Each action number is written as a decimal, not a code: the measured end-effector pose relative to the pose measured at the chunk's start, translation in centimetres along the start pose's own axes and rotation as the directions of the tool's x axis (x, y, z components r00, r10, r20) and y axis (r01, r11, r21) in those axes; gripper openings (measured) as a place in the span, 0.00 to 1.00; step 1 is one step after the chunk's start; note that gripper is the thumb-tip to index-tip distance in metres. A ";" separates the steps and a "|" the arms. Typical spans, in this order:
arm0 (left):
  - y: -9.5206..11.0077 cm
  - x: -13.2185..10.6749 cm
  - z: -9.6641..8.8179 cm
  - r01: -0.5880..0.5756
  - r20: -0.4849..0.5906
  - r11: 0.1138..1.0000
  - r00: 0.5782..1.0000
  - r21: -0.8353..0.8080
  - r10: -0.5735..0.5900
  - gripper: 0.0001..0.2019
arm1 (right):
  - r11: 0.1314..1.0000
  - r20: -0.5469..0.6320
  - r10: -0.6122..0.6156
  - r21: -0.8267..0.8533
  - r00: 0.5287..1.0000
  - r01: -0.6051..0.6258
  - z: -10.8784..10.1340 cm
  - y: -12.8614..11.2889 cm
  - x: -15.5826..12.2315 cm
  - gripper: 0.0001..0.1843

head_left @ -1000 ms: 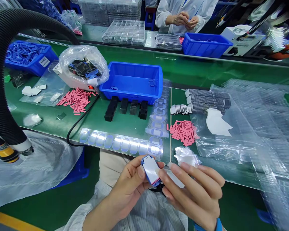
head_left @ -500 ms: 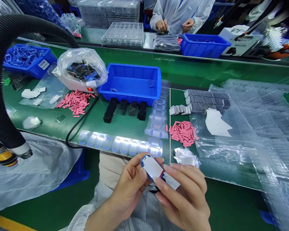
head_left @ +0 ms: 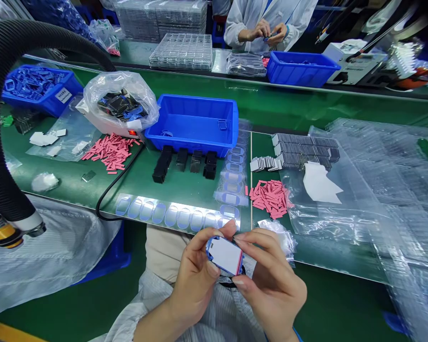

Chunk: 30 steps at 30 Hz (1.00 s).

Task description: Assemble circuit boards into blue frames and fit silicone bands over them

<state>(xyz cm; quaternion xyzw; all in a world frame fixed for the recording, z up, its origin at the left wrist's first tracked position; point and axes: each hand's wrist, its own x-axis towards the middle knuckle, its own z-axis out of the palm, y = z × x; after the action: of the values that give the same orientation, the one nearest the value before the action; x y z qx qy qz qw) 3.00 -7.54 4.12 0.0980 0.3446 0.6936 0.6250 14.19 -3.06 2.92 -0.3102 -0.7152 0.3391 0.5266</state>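
Close to my body, both hands hold a small blue plastic frame with a white panel (head_left: 225,255) set in it. A pink strip runs along the panel's right edge. My left hand (head_left: 196,273) grips its left end, thumb in front and fingers behind. With thumb and fingertips, my right hand (head_left: 276,275) pinches the right end near the pink strip. Just beyond the hands, a row of clear oval film pieces (head_left: 171,214) lies along the table's front edge. A heap of pink strips (head_left: 270,198) sits past my right hand.
A blue bin (head_left: 196,148) stands mid-table behind black stacked parts (head_left: 162,164). Left are a black hose (head_left: 7,166), a bag of parts (head_left: 128,85) and another pink heap (head_left: 110,149). Rows of grey pieces (head_left: 303,152) and plastic sheets (head_left: 388,190) lie right. A co-worker's hands (head_left: 271,33) work opposite.
The blue frame has turned so its white panel faces me more fully. My right hand's fingers have shifted to its right end. Across the table, the co-worker's hands have come together.
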 end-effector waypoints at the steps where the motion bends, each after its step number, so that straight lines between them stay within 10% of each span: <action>1: -0.1 0.0 -0.1 -0.012 -0.004 1.000 1.000 -0.004 0.012 0.16 | 1.000 0.007 0.008 0.012 1.000 -0.008 0.1 0.1 0.0 0.15; 10: -0.9 -0.2 -0.4 -0.040 0.009 0.999 0.999 -0.020 0.040 0.15 | 0.996 0.039 0.024 0.081 0.999 -0.027 0.4 0.3 -0.1 0.16; 15: 0.9 0.1 -2.0 -0.058 0.153 0.970 0.988 0.234 0.023 0.14 | 0.999 0.083 -0.034 -0.026 0.996 0.036 -0.8 0.6 0.2 0.15; 22: 4.8 0.3 -2.3 -0.392 0.371 0.570 0.915 0.722 0.160 0.16 | 0.966 0.214 -0.131 -0.192 0.968 0.173 -1.8 0.8 0.7 0.13; 30: 6.9 1.2 -2.2 -0.253 0.406 0.485 0.882 0.837 -0.239 0.19 | 0.950 0.334 -0.119 -0.235 0.935 0.204 -1.8 0.7 1.1 0.08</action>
<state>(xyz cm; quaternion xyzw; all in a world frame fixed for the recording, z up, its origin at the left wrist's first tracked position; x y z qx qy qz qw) -3.97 -7.10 6.23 0.5678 0.4846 0.3777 0.5478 15.72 -1.50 3.34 -0.2594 -0.8523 0.2405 0.3853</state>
